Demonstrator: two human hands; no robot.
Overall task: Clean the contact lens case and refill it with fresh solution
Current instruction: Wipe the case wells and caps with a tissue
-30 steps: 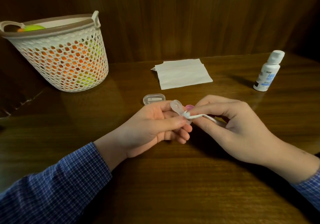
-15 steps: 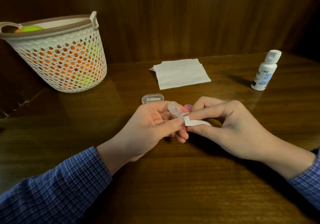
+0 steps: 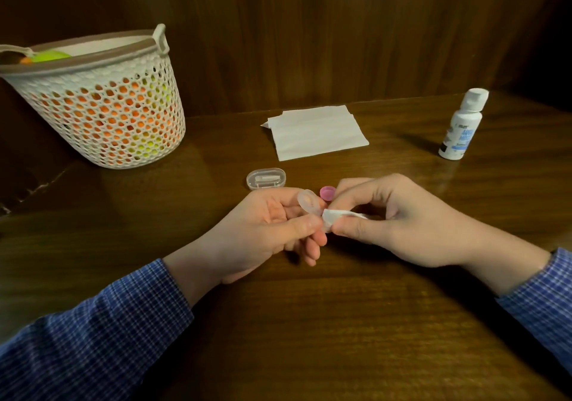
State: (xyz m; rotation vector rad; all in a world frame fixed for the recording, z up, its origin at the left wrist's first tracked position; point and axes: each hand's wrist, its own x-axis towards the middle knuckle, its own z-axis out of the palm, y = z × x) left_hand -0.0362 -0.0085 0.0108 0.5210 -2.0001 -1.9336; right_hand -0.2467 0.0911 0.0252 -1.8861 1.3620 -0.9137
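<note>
Centrally, above the desk (image 3: pixel 340 323) and towards its near edge, the left hand (image 3: pixel 263 230) pinches the clear contact lens case (image 3: pixel 308 201) between thumb and fingers. The case's long axis runs from upper left to lower right; its free well points up and away from the person, and its lower end is hidden behind the tissue wad (image 3: pixel 335 217) and the fingers. The right hand (image 3: pixel 402 224) has its fingers curled round that wad, thumb and forefinger pressing it against the lower end of the case. Whether the wad reaches inside the well cannot be made out.

A pink cap (image 3: pixel 327 192) lies on the desk just behind the hands, partly covered by the right forefinger. Beside it, to the left, lies a small clear oblong container (image 3: pixel 266 178) with a pale insert; its contents are unclear. A folded white tissue (image 3: pixel 317 132) lies flat near the far edge. The solution bottle (image 3: pixel 463 125) stands upright, cap closed, towards the far right corner; its blue label lettering is too blurred to read. A perforated white basket (image 3: pixel 102 106) stands at the far left, orange and yellow-green items showing through its holes.
</note>
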